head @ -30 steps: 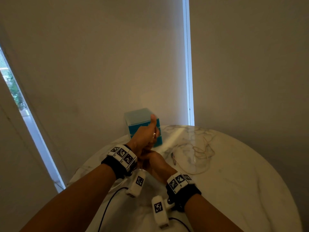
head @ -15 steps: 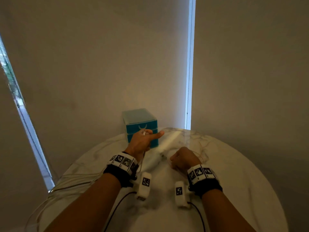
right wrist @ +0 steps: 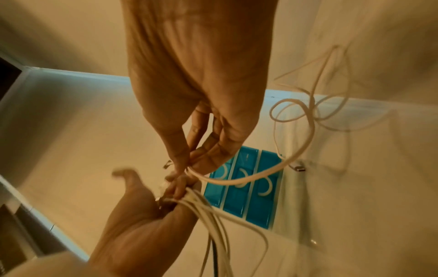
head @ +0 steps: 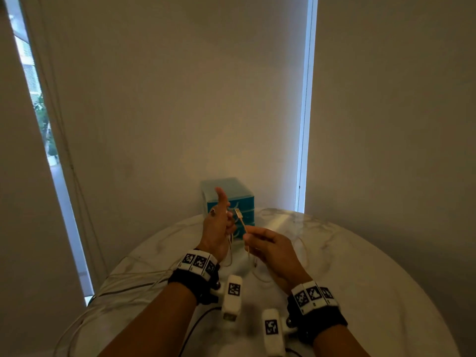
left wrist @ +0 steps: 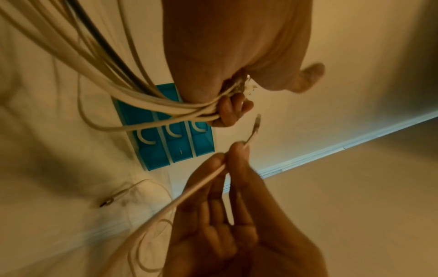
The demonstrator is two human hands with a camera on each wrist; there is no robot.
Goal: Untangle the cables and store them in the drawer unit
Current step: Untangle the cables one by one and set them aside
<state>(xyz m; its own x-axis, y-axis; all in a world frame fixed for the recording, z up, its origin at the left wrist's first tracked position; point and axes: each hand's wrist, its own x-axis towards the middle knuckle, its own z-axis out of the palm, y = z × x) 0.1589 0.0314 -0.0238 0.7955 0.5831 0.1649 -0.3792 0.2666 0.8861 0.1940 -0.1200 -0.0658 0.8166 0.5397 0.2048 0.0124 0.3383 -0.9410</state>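
Observation:
A teal drawer unit [head: 231, 199] with three shut drawers stands at the back of the round marble table [head: 360, 266]. In front of it my left hand [head: 219, 225] is raised, lower fingers curled round a bundle of white cables [left wrist: 180, 108], one finger pointing up. Just right of it, my right hand [head: 260, 240] pinches a single white cable [right wrist: 237, 180] a little below its plug [head: 238, 213], between thumb and fingertips. The plug tip [left wrist: 257, 123] sticks up close to the left fingers. The drawer fronts [right wrist: 244, 191] show behind both hands.
Loose loops of white cable [right wrist: 308, 112] lie on the table to the right, one ending in a metal plug [right wrist: 299, 167]. More cables [head: 128, 282] trail over the table's left edge. A wall and window strips [head: 305, 112] stand close behind the unit.
My right hand has lifted off the table, moved left and now pinches a cable end beside the left hand. The left hand has risen, one finger now pointing up.

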